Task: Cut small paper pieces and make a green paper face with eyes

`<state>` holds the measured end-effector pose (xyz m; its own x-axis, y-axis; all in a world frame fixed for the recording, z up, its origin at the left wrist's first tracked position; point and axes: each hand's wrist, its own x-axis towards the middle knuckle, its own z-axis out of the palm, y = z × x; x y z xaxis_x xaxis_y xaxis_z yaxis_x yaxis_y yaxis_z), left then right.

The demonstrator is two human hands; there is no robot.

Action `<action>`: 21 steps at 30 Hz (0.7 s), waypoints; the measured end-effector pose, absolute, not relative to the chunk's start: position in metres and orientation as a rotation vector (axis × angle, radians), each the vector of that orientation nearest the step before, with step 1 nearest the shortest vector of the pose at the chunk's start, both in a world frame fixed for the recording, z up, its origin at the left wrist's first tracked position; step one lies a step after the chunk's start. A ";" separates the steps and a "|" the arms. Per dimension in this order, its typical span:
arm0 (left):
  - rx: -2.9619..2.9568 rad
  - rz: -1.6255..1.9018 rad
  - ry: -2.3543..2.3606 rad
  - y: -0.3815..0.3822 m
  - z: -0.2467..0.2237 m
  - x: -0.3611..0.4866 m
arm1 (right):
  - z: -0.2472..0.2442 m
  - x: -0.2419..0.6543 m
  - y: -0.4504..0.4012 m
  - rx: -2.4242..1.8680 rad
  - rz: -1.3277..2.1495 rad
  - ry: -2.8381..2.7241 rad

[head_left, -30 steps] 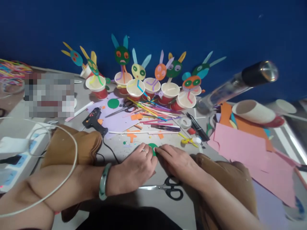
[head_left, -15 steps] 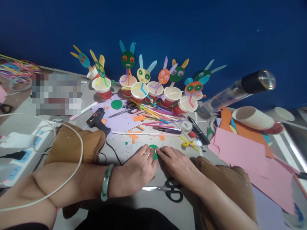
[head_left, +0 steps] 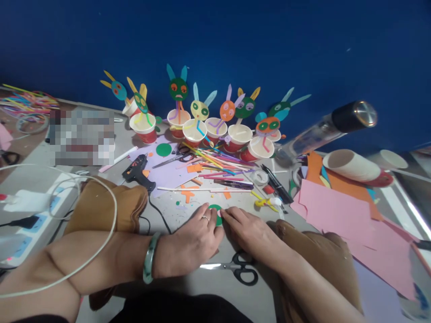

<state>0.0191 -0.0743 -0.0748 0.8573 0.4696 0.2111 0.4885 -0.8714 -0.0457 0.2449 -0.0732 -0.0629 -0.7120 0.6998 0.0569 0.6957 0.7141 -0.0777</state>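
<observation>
A green paper circle (head_left: 214,209) with a small pink piece (head_left: 218,214) on it lies on the table between my hands. My left hand (head_left: 195,235), wearing a ring and a bangle, rests its fingers on the circle's left side. From the right, the fingertips of my right hand (head_left: 244,229) press on the circle and the pink piece. Both hands have their fingers bent and close together. Black-handled scissors (head_left: 240,268) lie just below my hands, touched by neither.
Paper cups (head_left: 195,131) with paper figures stand at the back. A glue gun (head_left: 138,172), coloured sticks (head_left: 218,161) and a second green circle (head_left: 164,149) lie ahead. Pink paper (head_left: 333,211) is at right, a power strip (head_left: 37,224) at left, a bottle (head_left: 313,139) behind.
The view has shifted slightly. My hands have stayed almost still on the green circle, the left one moving very little.
</observation>
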 end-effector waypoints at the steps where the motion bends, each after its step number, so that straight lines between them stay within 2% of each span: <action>1: -2.933 -0.302 -0.755 -0.075 -0.075 0.019 | -0.064 0.244 -0.074 -1.165 0.070 -2.834; 21: -2.878 -0.291 -0.715 -0.075 -0.065 0.018 | -0.056 0.245 -0.074 -1.156 0.016 -2.904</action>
<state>0.0182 -0.0755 -0.0647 0.8665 0.4451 0.2259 0.4764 -0.8725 -0.1086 0.2448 -0.0741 -0.0556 -0.7266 0.6870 0.0107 0.6868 0.7267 -0.0155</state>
